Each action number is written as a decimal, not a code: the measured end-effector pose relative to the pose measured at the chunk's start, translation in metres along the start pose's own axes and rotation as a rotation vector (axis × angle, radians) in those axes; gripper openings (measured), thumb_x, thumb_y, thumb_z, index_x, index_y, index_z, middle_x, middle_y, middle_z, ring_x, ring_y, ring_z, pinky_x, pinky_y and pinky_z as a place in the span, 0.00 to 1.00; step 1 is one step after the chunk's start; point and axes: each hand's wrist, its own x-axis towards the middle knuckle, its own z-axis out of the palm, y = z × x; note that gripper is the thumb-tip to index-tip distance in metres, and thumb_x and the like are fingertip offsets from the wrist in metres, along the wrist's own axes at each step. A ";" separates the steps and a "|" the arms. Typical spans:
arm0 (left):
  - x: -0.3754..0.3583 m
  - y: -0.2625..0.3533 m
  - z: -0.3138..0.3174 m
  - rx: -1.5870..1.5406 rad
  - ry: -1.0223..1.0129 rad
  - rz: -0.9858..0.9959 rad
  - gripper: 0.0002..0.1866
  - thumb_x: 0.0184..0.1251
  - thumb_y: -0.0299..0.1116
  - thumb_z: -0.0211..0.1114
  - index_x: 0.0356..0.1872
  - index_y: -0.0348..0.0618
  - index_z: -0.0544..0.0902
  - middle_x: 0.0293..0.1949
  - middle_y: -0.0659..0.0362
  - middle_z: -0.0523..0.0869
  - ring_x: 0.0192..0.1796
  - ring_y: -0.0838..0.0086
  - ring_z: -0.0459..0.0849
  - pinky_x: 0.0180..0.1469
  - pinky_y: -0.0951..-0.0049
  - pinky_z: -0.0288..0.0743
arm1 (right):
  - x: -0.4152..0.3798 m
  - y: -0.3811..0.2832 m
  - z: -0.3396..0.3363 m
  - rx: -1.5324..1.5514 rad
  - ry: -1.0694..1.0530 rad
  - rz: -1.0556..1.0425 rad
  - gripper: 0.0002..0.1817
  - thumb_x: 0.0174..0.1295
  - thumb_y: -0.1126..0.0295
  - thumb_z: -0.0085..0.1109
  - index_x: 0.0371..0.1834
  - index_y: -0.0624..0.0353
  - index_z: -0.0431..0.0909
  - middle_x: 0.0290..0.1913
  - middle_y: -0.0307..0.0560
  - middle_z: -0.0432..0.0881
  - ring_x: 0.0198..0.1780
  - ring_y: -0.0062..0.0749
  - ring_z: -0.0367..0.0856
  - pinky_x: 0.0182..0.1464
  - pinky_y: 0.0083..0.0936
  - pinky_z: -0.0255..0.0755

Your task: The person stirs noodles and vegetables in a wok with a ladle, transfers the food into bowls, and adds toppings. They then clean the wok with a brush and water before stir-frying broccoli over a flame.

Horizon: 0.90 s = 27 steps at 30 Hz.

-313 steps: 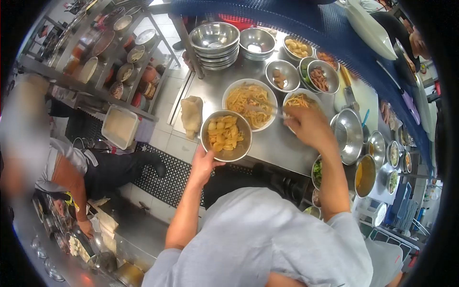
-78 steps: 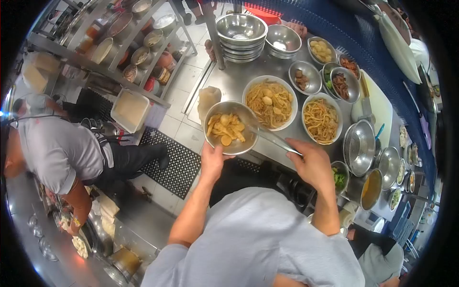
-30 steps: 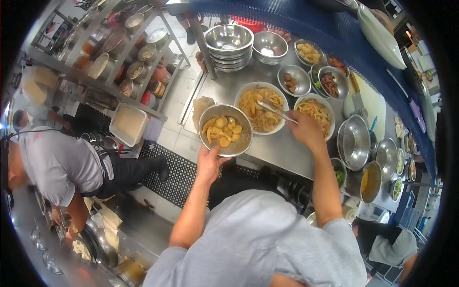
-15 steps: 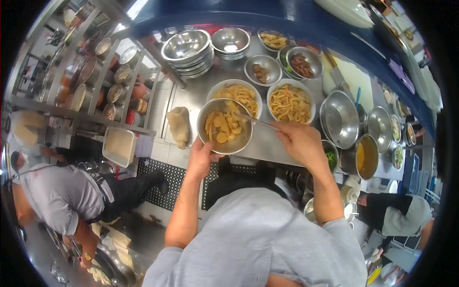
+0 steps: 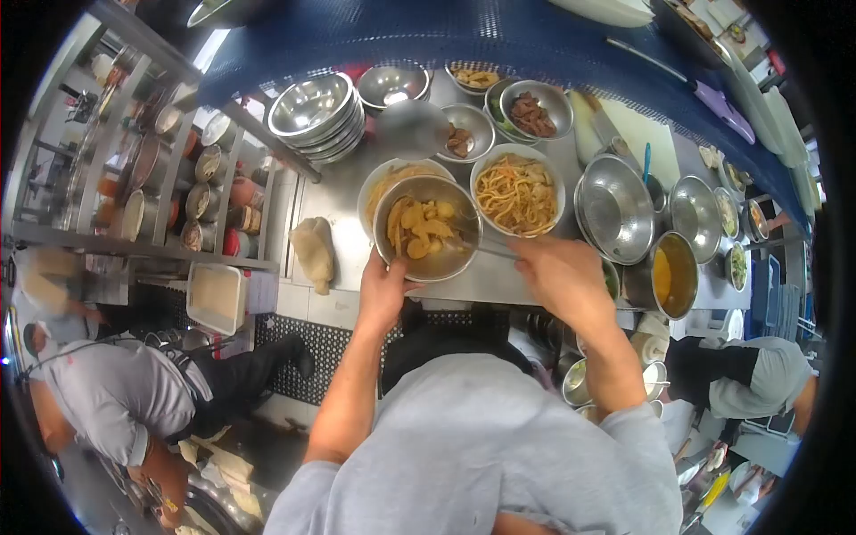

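My left hand (image 5: 385, 290) grips the near left rim of a steel bowl (image 5: 473, 223) of yellowish sliced food (image 5: 423, 227), tilted slightly toward me. Between the fingers of my right hand (image 5: 566, 276) is a long-handled metal utensil (image 5: 495, 247); its far end reaches into the bowl, and its head cannot be made out among the food. The steel bowl overlaps a white bowl of noodles (image 5: 383, 178) behind it, partly hiding it. A second white bowl holds noodles with vegetables (image 5: 520, 190), just beyond my right hand.
Stacked steel bowls (image 5: 312, 107), a bowl of dark meat pieces (image 5: 532, 116) and a cloth (image 5: 312, 250) are on the counter. Steel colanders (image 5: 620, 209) and a pot of orange liquid (image 5: 664, 276) stand right. Co-workers (image 5: 116, 383) are on both sides; a blue shelf (image 5: 401, 40) overhangs.
The view has shifted, so counter items appear further left. The held bowl sits closer to the right noodle bowl. The utensil has moved from the bowl's upper part toward its right side.
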 end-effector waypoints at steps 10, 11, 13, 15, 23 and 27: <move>0.077 0.005 0.075 0.536 -0.116 0.105 0.21 0.69 0.28 0.52 0.62 0.34 0.71 0.49 0.42 0.83 0.48 0.59 0.86 0.45 0.63 0.81 | -0.007 0.088 -0.007 0.109 0.238 0.281 0.17 0.62 0.63 0.58 0.54 0.47 0.81 0.39 0.51 0.86 0.41 0.50 0.84 0.42 0.44 0.76; 0.089 0.007 0.086 0.624 -0.128 0.187 0.22 0.68 0.28 0.52 0.62 0.34 0.71 0.50 0.41 0.82 0.49 0.56 0.85 0.48 0.61 0.79 | -0.002 0.104 -0.005 0.118 0.239 0.299 0.17 0.62 0.63 0.58 0.54 0.46 0.81 0.39 0.51 0.86 0.42 0.50 0.84 0.42 0.45 0.76; 0.109 0.012 0.105 0.802 -0.140 0.352 0.23 0.66 0.29 0.53 0.63 0.36 0.71 0.51 0.38 0.81 0.52 0.49 0.82 0.54 0.57 0.75 | 0.005 0.123 0.001 0.128 0.242 0.316 0.16 0.62 0.63 0.58 0.54 0.46 0.82 0.40 0.51 0.86 0.42 0.50 0.84 0.43 0.44 0.76; 0.129 0.009 0.118 0.869 -0.149 0.519 0.24 0.64 0.27 0.53 0.63 0.35 0.70 0.53 0.36 0.80 0.55 0.45 0.79 0.57 0.55 0.73 | 0.010 0.132 0.006 0.124 0.252 0.311 0.16 0.62 0.63 0.59 0.53 0.45 0.82 0.41 0.49 0.86 0.42 0.49 0.83 0.43 0.42 0.76; 0.167 -0.003 0.137 1.077 -0.134 0.847 0.31 0.61 0.23 0.55 0.68 0.35 0.64 0.58 0.37 0.75 0.56 0.45 0.77 0.58 0.54 0.73 | 0.016 0.153 0.072 0.035 0.227 0.310 0.15 0.63 0.65 0.54 0.51 0.43 0.83 0.35 0.52 0.85 0.39 0.48 0.85 0.39 0.45 0.78; 0.165 0.007 0.143 1.143 -0.156 0.732 0.31 0.63 0.23 0.54 0.69 0.36 0.62 0.60 0.41 0.74 0.56 0.46 0.78 0.57 0.54 0.74 | 0.006 0.152 0.070 0.022 0.199 0.292 0.14 0.62 0.66 0.54 0.49 0.44 0.83 0.37 0.51 0.85 0.38 0.47 0.85 0.38 0.44 0.78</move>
